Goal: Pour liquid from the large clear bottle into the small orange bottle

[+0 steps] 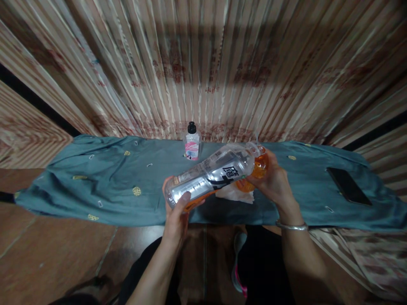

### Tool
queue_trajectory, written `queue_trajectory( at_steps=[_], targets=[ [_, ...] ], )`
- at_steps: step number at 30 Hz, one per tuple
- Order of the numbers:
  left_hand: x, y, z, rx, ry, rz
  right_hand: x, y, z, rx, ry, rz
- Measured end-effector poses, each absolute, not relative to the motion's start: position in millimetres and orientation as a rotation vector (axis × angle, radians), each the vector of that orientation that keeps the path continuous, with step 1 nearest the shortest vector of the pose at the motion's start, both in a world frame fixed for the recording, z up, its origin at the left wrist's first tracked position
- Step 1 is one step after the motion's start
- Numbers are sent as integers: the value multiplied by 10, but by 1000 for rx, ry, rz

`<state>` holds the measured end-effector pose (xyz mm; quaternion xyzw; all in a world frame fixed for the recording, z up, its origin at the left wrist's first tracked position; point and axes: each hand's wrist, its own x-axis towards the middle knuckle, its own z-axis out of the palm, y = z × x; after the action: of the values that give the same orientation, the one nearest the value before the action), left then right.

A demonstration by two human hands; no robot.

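Two bottles (211, 174) (192, 149): one in the left hand (177, 217), one beyond; one orange container (260, 165) in the right hand (277, 181); one tissue (237, 196) underneath; one phone (349, 185) farther right.

Got a stripy beige curtain (190, 63) filling the whole back, with reddish-brown patterns in patches and rows. Got a teal cloth (117, 190) spread out below it, kinda wrinkled, printed with little yellow motifs and tiny white tags. Can spot a black phone (349, 186) lying flat at a slant toward the right end, plus a small clear bottle (192, 148) standing upright near the back edge, black cap, pink-and-white label. Also seeing a white tissue (234, 196) near the front, partly hidden. Down below, just brown floor tiles (57, 241) with pale joints.
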<state>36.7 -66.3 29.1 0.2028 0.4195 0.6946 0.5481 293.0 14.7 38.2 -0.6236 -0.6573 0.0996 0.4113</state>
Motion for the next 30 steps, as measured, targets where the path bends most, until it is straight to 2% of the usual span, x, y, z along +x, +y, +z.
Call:
queue_trajectory(
  at_steps=[30],
  targets=[
    [328,-660,289,498,977,1590,2937,147,361,-1558,-1656,225]
  ],
)
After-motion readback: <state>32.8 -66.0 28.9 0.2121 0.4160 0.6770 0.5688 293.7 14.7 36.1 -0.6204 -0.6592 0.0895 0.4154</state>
